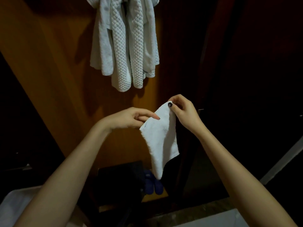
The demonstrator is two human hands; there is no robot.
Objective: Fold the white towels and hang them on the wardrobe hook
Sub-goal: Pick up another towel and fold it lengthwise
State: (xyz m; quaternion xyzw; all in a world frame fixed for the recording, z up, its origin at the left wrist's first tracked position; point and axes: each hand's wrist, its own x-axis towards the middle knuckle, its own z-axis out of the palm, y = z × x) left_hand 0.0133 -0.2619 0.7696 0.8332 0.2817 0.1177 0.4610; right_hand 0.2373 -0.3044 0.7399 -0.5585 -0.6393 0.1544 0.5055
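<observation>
Our right hand (182, 110) pinches the white towel (161, 138) by its top corner so it hangs straight for folding; the fingers (148, 115) of our left hand (129, 118) touch its edge, grip unclear.

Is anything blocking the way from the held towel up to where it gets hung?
No object fills the gap above the small white towel, held by both the right hand and left hand. But hanging towels already crowd the spot overhead; the hook itself is not visible.
</observation>
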